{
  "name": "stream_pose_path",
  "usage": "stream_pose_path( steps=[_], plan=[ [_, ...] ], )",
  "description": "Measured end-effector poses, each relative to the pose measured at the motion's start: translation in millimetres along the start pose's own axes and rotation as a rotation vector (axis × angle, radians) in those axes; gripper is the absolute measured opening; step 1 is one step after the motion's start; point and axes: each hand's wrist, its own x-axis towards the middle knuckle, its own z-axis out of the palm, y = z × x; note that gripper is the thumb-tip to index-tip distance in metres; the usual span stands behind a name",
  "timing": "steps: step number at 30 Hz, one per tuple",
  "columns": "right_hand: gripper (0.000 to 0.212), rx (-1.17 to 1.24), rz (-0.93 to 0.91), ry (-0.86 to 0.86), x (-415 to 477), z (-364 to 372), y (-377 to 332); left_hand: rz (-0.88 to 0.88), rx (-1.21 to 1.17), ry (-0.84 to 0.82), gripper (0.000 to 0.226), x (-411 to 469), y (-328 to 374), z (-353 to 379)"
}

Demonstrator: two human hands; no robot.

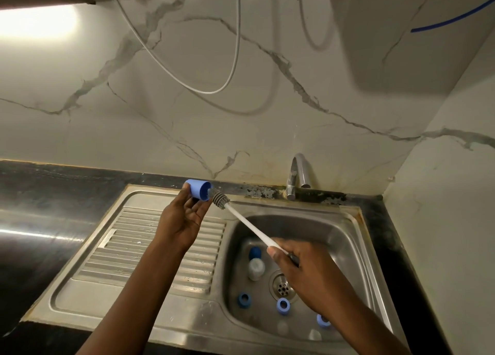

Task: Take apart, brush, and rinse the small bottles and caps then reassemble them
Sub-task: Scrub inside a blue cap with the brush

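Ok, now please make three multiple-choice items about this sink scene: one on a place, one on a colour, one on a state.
1. The brush head is: A in the drain; B at the opening of the blue cap; C on the counter.
2. The brush shaft is: A red; B green; C white.
3. The left hand: A holds the blue cap; B hangs empty; C touches the tap.
B: bristles meet the cap's mouth. C: the shaft shows white. A: it grips the cap.
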Motion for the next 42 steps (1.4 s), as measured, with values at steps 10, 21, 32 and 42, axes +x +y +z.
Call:
stream_pose_path(
  steps=[10, 21, 32, 42],
  plan=[
    [0.019, 0.27, 0.078, -0.122, 19.7, -5.5, -6.1, 0.082, 0.219, -0.052, 0.044, -9.5, -21.9, 2.8],
    [0.05, -0.564, -0.377, 0.024, 19.0, -23.9, -13.3, 0.031, 0.289, 0.04, 0.06, -9.6, -11.7, 4.1],
    [0.092, -1.148, -0.54, 0.153, 21.1, -38.9, -30.3, 0.027, 0.347, 0.218, 0.067, -16.8, -12.6, -0.7],
    [0.041, -0.643, -0.227, 0.072, 27.4, -16.6, -12.8, 0.172, 0.413, 0.155, 0.062, -16.6, -3.8, -6.4]
  ],
)
